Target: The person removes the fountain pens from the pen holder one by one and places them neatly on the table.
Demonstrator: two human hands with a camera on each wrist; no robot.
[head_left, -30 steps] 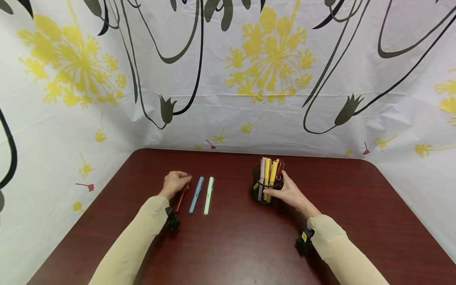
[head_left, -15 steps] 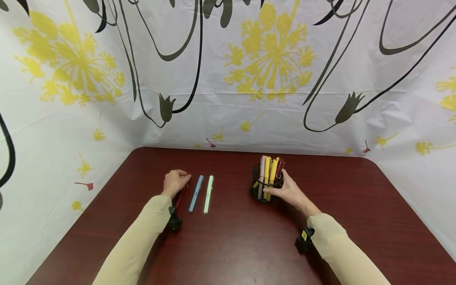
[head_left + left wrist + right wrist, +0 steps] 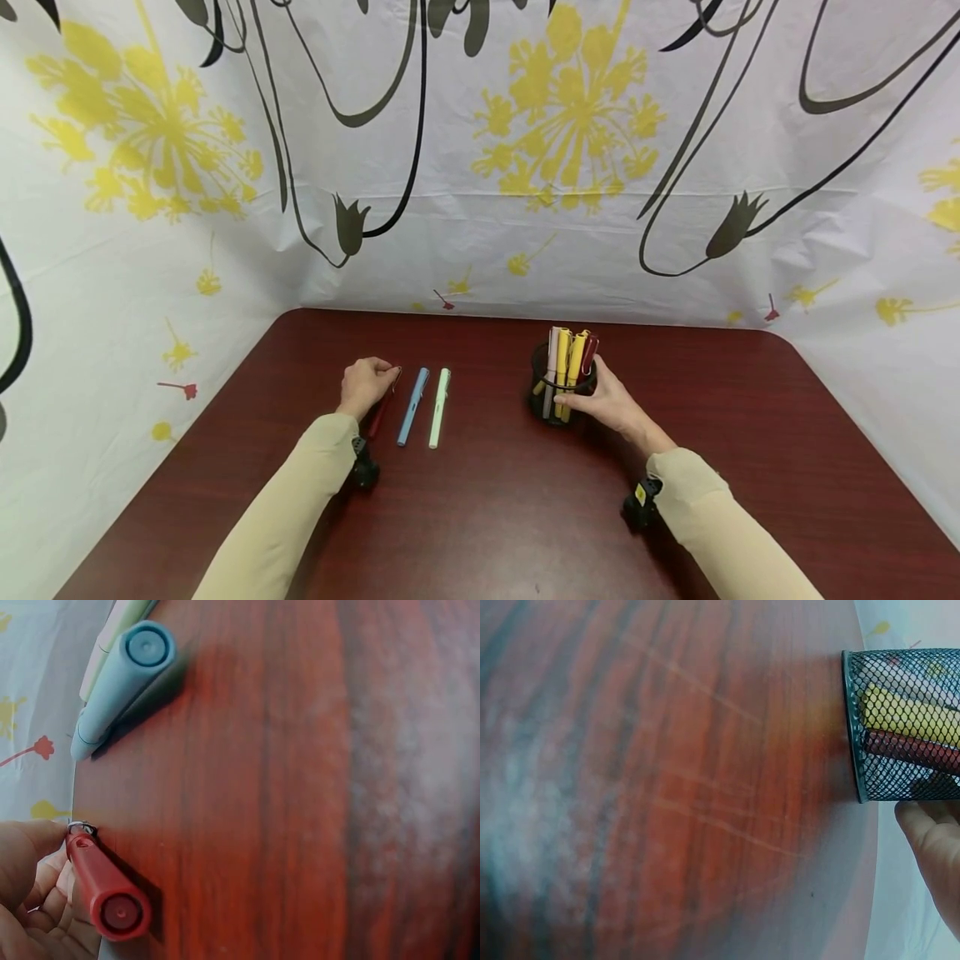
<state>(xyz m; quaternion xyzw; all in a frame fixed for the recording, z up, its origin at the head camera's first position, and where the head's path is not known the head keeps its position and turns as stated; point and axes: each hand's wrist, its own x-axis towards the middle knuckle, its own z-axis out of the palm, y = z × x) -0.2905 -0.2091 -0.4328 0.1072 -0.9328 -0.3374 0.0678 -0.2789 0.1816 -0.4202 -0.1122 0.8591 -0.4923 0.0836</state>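
On the left of the table, my left hand (image 3: 365,387) pinches the far, clip end of a red pen (image 3: 109,889) between thumb and fingers. To its right lie a blue pen (image 3: 413,407) and a pale green pen (image 3: 439,408), side by side and roughly parallel. My right hand (image 3: 611,407) grips the right side of a black mesh pen holder (image 3: 907,787), thumb across its front. Several pens stand in the holder: a greyish-pink pen (image 3: 552,358), yellow pens (image 3: 576,360) and a dark red pen (image 3: 590,354). The right fingers behind the holder are mostly hidden.
The dark red-brown wooden table (image 3: 480,517) has rounded far corners. A white curtain (image 3: 465,167) with yellow and grey flower prints hangs along its back and sides. Small black cameras (image 3: 365,467) sit on both wrists.
The head view has tilted down very slightly. The red pen's near end lies a little farther from me than a second ago. Both hands keep nearly the same places.
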